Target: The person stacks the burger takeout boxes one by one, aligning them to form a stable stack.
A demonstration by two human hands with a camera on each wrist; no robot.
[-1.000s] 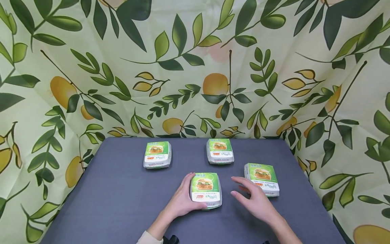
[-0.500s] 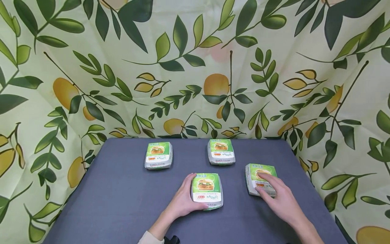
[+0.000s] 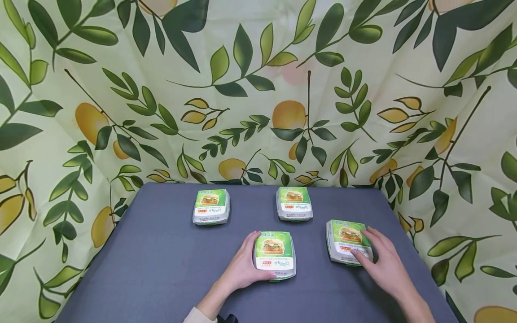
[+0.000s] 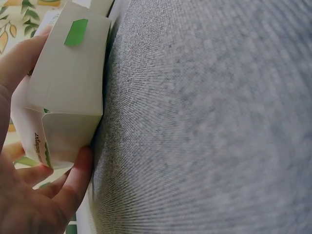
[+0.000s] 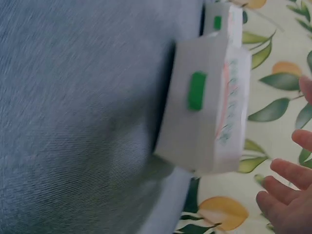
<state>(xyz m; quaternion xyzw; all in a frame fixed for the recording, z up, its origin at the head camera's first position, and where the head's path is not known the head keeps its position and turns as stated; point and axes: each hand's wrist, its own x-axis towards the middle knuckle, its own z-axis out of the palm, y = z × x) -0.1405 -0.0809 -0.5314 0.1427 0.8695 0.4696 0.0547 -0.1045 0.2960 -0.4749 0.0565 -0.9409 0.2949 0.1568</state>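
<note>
- Gripping front burger box (image 3: 274,251) near middle of tabletop (image 3: 161,269) with left hand (image 3: 242,267), thumb (image 3: 262,274) and curled fingers (image 4: 78,179) at left side and near edge.
- Holding right hand (image 3: 383,267) over right edge of right burger box (image 3: 345,240), with spread fingers clear of it in wrist view.
- Noting back-left box (image 3: 211,207) and back-right box (image 3: 294,204) well apart, toward far edge.
</note>
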